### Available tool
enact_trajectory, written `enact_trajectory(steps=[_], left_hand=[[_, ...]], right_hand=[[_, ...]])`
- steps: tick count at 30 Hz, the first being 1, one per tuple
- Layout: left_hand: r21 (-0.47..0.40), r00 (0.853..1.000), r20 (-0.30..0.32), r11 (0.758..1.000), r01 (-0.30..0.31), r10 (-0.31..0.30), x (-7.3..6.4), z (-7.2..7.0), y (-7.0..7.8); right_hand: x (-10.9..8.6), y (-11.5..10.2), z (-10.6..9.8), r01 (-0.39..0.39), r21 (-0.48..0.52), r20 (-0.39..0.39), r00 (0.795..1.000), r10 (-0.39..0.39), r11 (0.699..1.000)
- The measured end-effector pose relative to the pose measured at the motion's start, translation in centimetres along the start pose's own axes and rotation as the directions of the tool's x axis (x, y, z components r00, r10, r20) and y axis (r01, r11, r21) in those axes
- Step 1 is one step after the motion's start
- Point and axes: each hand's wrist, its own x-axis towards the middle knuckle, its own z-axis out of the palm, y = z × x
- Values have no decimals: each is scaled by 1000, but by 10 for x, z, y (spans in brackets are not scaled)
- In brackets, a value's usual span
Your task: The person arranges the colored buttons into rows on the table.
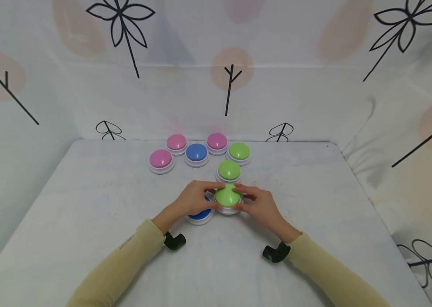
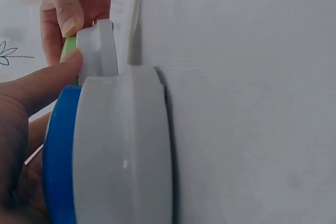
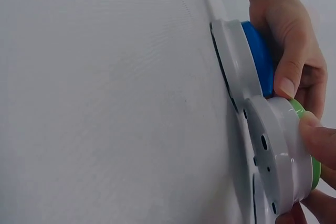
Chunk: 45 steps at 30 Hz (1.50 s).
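Between both hands is a green push button (image 1: 228, 197) with a white base. My left hand (image 1: 192, 198) grips its left side, thumb near the front and fingers behind. On the opposite side, my right hand (image 1: 259, 205) holds it the same way. The right wrist view shows holes in the underside of this button's base (image 3: 273, 153), so it is tilted up off the table. A blue push button (image 1: 200, 214) sits under my left hand, partly hidden by it. Directly behind the held button stands another green button (image 1: 229, 170).
Farther back on the white table (image 1: 101, 204) are a blue button (image 1: 196, 152), a green button (image 1: 239, 151) and three pink buttons, one being the leftmost (image 1: 160, 159). A patterned cloth (image 1: 185, 98) hangs behind the table. Dark wrist cameras (image 1: 175, 241) sit below the hands.
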Motion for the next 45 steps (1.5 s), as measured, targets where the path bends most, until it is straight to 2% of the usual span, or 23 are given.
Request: enact_trajectory(steps=[8,14,26,35,45], left_hand=[[15,999,42,1000,0,-1,0,3,-1],[14,996,72,998,-56,55,0,2,-1],[3,988,110,994,-112,111,-1,1,-2],[-20,980,155,993,-119,121,-1,-2,-2],[-12,977,181,993,-116,117,1,-5,-1]], right_hand=[[-8,4,0,50,38,14,999,-51,998],[-11,8,1,100,-5,41,994,-100,995],[-15,6,-2,86,-7,113,990,-85,996],[-15,8,-5,65,10,157,985,-65,998],[-13,8,-9,52,20,165,985,-55,998]])
